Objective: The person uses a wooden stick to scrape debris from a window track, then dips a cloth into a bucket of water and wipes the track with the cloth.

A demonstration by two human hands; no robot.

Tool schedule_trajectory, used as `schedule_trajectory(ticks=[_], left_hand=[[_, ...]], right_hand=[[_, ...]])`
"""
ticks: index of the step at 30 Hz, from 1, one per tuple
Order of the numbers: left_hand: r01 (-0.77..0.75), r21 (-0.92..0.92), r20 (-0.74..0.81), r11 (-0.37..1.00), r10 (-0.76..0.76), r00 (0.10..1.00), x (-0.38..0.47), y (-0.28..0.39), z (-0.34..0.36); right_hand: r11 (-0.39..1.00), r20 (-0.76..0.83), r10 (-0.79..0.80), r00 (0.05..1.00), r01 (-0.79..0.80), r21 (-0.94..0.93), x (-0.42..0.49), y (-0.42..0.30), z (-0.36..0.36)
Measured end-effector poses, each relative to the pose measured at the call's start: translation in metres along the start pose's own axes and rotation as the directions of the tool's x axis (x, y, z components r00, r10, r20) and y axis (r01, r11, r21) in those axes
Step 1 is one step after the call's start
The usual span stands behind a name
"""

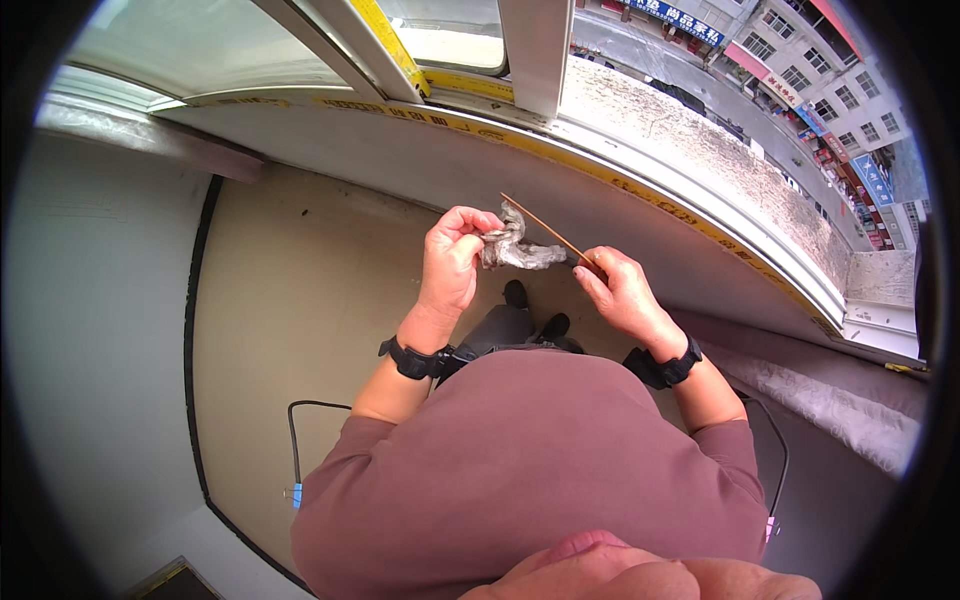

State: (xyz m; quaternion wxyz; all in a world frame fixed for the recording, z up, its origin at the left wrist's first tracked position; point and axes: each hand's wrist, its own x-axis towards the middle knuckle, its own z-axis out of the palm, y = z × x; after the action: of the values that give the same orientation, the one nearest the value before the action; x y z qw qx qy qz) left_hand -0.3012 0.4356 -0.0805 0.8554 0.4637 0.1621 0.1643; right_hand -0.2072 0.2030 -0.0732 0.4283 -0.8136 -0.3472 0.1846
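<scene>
Between my two hands hangs a crumpled, dirty white-grey cloth (517,246). My left hand (452,259) pinches its left side with thumb and fingers. A thin brown stick (546,226), probably wooden, is gripped near its lower end by my right hand (619,289). It slants up and to the left, its far tip reaching just above the top of the cloth. The cloth's right end comes close to my right fingertips; whether they touch cannot be made out. Both hands are held in front of my body, above the floor and beside the wall under the window.
A window frame (529,60) and its sill track (675,184) with yellow tape run along the front; the right part opens onto a street below. Curtains (810,405) hang at right, and a bundled one (150,139) at left. My feet stand on the beige floor (300,315).
</scene>
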Motion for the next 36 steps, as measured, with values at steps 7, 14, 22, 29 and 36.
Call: schedule_trajectory(ticks=[7, 14, 22, 29, 36], left_hand=[[0.262, 0.239, 0.242, 0.935, -0.318, 0.916, 0.012, -0.053, 0.045], [0.393, 0.496, 0.502, 0.774, -0.625, 0.598, 0.006, -0.119, 0.055], [0.421, 0.761, 0.489, 0.494, -0.863, 0.128, -0.048, -0.142, 0.024], [0.3, 0.839, 0.499, 0.453, -0.862, -0.094, -0.12, -0.139, 0.027], [0.076, 0.953, 0.303, 0.294, -0.906, -0.294, -0.203, -0.179, -0.038]], right_hand=[[0.978, -0.472, 0.209, 0.856, -0.191, 0.087, -0.106, 0.042, 0.047], [0.529, -0.593, 0.782, 0.19, -0.706, 0.472, -0.238, 0.063, 0.179], [-0.374, 0.027, 0.675, -0.738, -0.31, 0.874, -0.322, -0.046, 0.476], [-0.542, 0.385, 0.44, -0.811, 0.102, 0.834, -0.315, -0.154, 0.615], [-0.397, 0.467, 0.411, -0.783, 0.307, 0.865, -0.292, -0.107, 0.722]])
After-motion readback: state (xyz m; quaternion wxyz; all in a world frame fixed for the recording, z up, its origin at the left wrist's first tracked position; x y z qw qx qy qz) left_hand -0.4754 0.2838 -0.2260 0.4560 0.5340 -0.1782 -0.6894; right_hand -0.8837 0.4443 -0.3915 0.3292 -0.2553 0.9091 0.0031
